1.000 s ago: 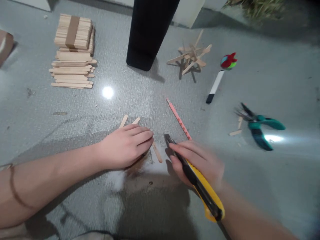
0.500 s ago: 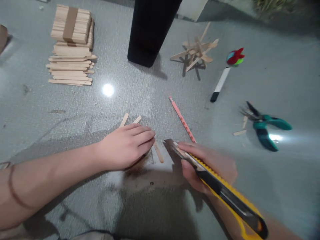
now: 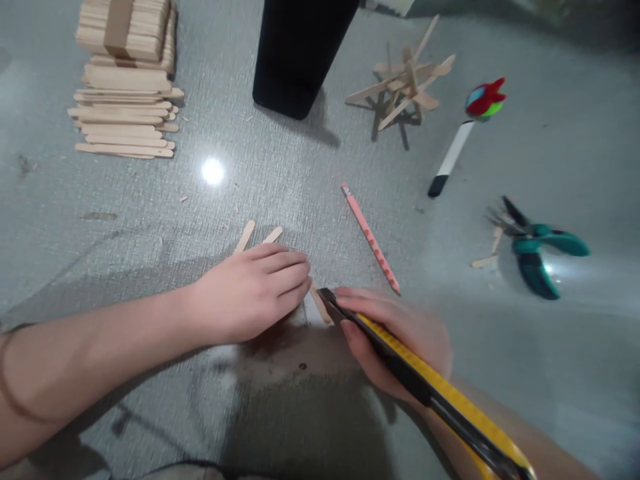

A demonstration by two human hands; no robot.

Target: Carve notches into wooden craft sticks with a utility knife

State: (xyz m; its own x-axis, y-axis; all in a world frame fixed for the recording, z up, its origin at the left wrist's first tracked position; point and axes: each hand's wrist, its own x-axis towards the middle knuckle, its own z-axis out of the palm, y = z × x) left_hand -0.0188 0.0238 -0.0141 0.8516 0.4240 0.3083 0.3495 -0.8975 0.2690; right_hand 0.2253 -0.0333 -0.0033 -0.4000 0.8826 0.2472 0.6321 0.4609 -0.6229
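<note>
My left hand (image 3: 255, 290) presses down on the table with its fingers together, holding a popsicle stick (image 3: 321, 303) whose end sticks out past the fingertips. Two more stick ends (image 3: 245, 237) show above the knuckles; how they lie beneath the palm is hidden. In my right hand (image 3: 400, 337) is a yellow and black utility knife (image 3: 435, 393), gripped near its front. Its blade rests at the edge of the protruding stick, beside my left fingertips. Whether the blade has bitten into the wood I cannot tell.
A pink pencil (image 3: 371, 239) lies above my right hand. Teal-handled pliers (image 3: 537, 250) and a white marker (image 3: 453, 157) are to the right. Farther off stand a black box-like object (image 3: 303, 57) and a popsicle-stick structure (image 3: 410, 83). Stacked sticks (image 3: 125, 107) lie upper left.
My right hand has brought the knife left, so its blade now meets the protruding stick. My left hand stays over the sticks. The view has shifted slightly.
</note>
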